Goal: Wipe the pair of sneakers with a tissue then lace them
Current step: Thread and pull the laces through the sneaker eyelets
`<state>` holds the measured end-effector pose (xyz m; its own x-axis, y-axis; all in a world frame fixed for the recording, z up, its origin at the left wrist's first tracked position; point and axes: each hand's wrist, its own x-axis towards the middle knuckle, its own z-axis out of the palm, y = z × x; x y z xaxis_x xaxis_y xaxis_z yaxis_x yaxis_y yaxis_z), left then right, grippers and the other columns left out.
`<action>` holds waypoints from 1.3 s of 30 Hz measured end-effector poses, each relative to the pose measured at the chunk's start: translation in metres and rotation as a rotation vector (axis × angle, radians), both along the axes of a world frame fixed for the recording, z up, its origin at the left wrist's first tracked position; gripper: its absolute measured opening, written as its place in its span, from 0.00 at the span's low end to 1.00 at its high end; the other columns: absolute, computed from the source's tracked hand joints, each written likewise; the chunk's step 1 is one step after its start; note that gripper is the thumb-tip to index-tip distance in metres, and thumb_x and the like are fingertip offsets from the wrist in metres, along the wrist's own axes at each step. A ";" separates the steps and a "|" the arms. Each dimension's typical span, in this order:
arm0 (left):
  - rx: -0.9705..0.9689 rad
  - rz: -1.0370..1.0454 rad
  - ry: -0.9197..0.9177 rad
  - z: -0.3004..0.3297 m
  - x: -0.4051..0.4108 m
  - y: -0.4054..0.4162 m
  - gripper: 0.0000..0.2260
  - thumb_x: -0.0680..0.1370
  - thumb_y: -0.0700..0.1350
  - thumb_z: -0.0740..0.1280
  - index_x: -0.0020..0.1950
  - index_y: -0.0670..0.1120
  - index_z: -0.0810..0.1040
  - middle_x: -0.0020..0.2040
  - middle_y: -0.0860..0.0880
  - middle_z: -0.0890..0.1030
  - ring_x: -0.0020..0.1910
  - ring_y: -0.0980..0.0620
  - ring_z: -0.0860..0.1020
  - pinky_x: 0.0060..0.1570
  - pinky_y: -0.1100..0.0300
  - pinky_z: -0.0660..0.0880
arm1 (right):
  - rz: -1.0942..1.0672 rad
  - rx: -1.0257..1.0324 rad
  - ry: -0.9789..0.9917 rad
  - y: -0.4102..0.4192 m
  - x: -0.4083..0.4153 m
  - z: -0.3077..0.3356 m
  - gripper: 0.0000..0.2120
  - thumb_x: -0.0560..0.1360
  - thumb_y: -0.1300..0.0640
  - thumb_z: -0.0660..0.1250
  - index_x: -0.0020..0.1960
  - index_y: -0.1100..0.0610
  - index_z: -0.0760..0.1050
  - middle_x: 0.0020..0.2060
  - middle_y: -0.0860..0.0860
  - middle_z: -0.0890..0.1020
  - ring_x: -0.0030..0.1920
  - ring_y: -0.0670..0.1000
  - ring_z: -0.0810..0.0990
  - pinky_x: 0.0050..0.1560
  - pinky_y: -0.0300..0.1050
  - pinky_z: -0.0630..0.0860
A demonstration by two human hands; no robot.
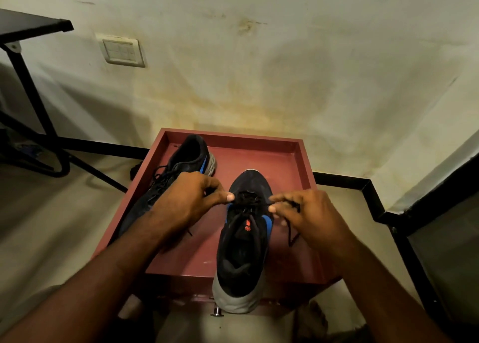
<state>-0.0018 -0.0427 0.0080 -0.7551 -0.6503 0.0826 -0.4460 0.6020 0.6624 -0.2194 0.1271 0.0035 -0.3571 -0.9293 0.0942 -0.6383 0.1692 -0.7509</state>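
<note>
Sneakers sit on a red tray-like surface (298,158) with a raised rim, set against a stained wall. One sneaker (242,241) stands in the middle with its toe pointing far and its grey heel hanging over the near edge; it is black with blue side panels and an orange mark on the tongue. Its black lace (250,200) is bunched over the upper eyelets, and a loose end trails down on the right, ending on the red surface. The left hand (189,200) has its fingers curled, thumb and forefinger pinching the lace at the left of the bunch. The right hand (309,211) also has curled fingers and pinches the lace at the right of the bunch, with a strand pulled taut between the two hands. The other sneaker (181,166) lies at the far left of the surface, its heel far and its toe hidden behind the left forearm; its laces show loose loops. Far left stands a black metal frame (28,88) with a dark top. On the wall beside it is a white switch plate (121,51). A black skirting strip (344,180) runs along the base of the wall to the right. A small metal knob (217,312) shows just below the grey heel.
</note>
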 end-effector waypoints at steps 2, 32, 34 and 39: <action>0.024 0.011 -0.140 0.006 0.013 -0.012 0.16 0.75 0.64 0.71 0.39 0.53 0.85 0.34 0.56 0.83 0.35 0.61 0.80 0.37 0.63 0.72 | 0.004 0.073 -0.102 0.011 -0.012 0.006 0.07 0.78 0.52 0.74 0.42 0.52 0.85 0.33 0.48 0.86 0.35 0.44 0.84 0.40 0.34 0.77; 0.045 -0.034 0.376 -0.003 -0.021 0.028 0.17 0.74 0.42 0.80 0.58 0.48 0.78 0.41 0.58 0.87 0.44 0.62 0.86 0.46 0.72 0.77 | -0.150 -0.190 -0.739 -0.023 0.039 -0.012 0.19 0.76 0.65 0.75 0.62 0.59 0.70 0.46 0.60 0.87 0.45 0.60 0.88 0.45 0.45 0.84; -0.024 -0.118 0.360 -0.005 -0.020 0.026 0.09 0.75 0.41 0.79 0.54 0.47 0.85 0.43 0.58 0.87 0.46 0.60 0.85 0.47 0.66 0.80 | -0.097 -0.188 -0.670 -0.022 0.039 -0.014 0.18 0.77 0.64 0.74 0.62 0.56 0.71 0.47 0.58 0.87 0.48 0.60 0.87 0.49 0.49 0.84; -0.125 -0.152 0.309 -0.009 -0.018 0.021 0.06 0.73 0.46 0.80 0.48 0.52 0.89 0.61 0.56 0.83 0.60 0.59 0.81 0.55 0.61 0.80 | 0.036 -0.174 -0.526 -0.019 0.041 -0.010 0.20 0.79 0.65 0.71 0.67 0.53 0.70 0.49 0.52 0.87 0.50 0.50 0.87 0.48 0.41 0.81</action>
